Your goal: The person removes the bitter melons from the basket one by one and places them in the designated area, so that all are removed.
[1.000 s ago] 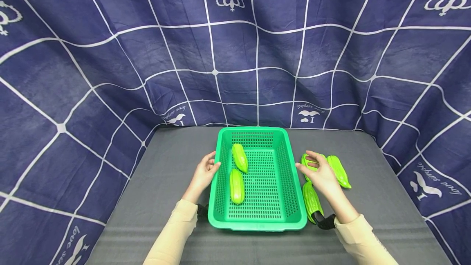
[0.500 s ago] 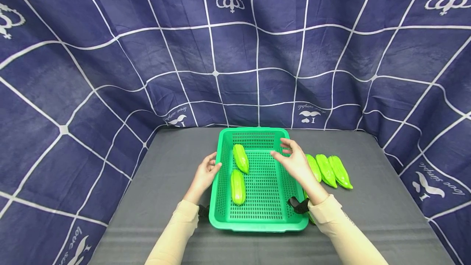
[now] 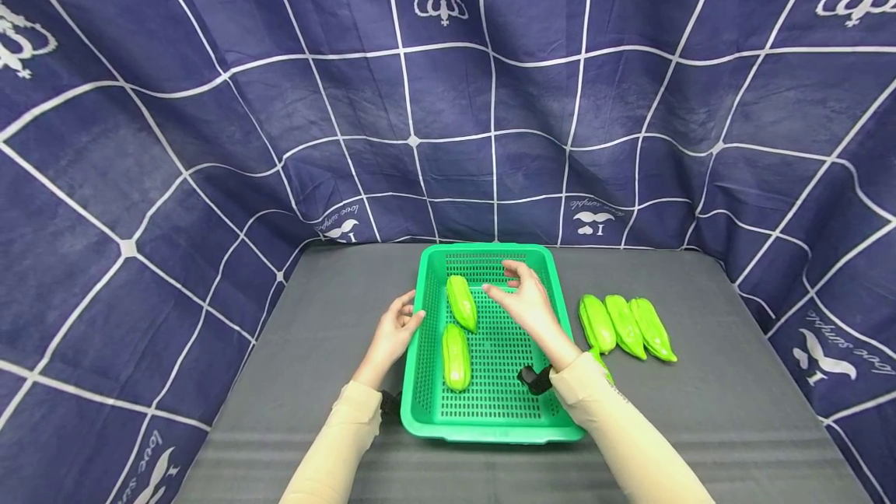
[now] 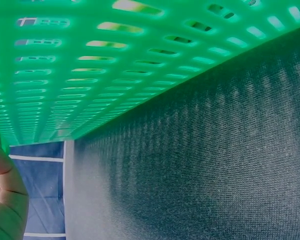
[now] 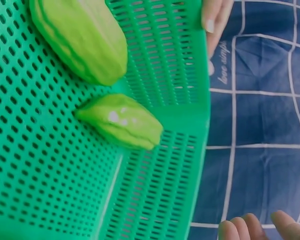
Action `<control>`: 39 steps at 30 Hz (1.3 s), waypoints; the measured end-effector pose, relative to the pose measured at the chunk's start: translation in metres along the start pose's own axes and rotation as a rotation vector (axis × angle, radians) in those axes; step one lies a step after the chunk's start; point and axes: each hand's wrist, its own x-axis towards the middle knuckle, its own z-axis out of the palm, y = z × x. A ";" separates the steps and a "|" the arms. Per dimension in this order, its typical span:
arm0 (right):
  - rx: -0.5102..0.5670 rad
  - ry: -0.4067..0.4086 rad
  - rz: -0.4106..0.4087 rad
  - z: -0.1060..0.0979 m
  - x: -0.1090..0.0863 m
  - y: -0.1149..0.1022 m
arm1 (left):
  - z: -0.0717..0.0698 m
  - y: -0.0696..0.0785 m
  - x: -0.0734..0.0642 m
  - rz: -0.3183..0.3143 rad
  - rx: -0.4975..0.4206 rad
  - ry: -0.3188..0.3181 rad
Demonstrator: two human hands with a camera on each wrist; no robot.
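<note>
A green plastic basket (image 3: 490, 432) stands on the table with two ridged bitter melons lying in its left half: the far bitter melon (image 3: 462, 303) tapers toward me, and the near bitter melon (image 3: 456, 358) lies below it. At the left rim, my left hand (image 3: 389, 333) holds the basket, thumb on the lip and fingers along the outer side. My right hand (image 3: 528, 303) hovers over the basket's far right part with nothing in it, thumb and fingers apart. In the right wrist view its fingertips (image 5: 242, 227) show at the bottom right, away from the melons.
Right of the basket several more bitter melons lie on the grey table (image 3: 728, 411), three in a slanted row such as this middle melon (image 3: 625, 326). Another bitter melon (image 3: 603, 364) is mostly hidden by my right sleeve. A blue checked curtain (image 3: 532, 99) encloses the back and sides.
My right hand has moved left from above the loose melons to over the basket, uncovering the row on the table. My left hand and both melons in the basket stay in place.
</note>
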 end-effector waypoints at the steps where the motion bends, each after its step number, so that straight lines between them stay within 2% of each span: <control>1: -0.001 -0.002 -0.002 0.003 0.001 0.001 | 0.000 0.000 0.000 -0.001 0.000 0.000; 16: -0.071 0.007 -0.011 0.046 0.020 0.017 | 0.000 -0.002 0.001 -0.026 0.007 0.006; 26: -0.125 -0.015 0.043 0.072 0.027 0.032 | 0.001 -0.001 -0.001 -0.011 0.003 0.016; 39: -0.147 -0.037 0.066 0.089 0.027 0.050 | 0.002 -0.001 -0.001 0.003 0.003 0.019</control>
